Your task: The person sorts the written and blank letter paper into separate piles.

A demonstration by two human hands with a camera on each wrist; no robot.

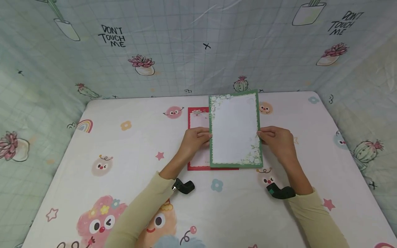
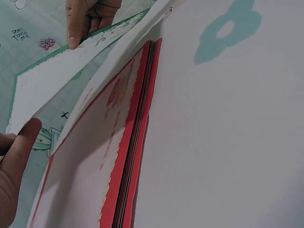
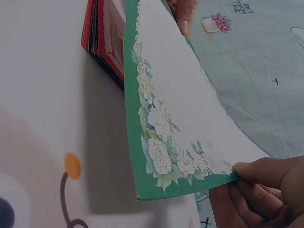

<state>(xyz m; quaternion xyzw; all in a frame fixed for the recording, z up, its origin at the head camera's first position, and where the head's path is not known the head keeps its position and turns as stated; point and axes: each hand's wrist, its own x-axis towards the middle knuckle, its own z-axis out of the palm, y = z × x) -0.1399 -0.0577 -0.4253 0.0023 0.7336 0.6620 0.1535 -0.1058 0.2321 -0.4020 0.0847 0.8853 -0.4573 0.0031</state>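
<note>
Holding a green-bordered floral card (image 1: 235,131) above the surface (image 1: 124,148), partly covering a red-bordered card stack (image 1: 198,159) in the head view; pinching opposite card edges with the left hand (image 1: 196,139) and right hand (image 1: 278,141). Seemingly handling one card separately; next calling for level, even support against bending.

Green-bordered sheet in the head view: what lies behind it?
A red-bordered stack shows past the left side of the sheet and in a strip below. The sheet and left hand cover the rest of its top.
</note>
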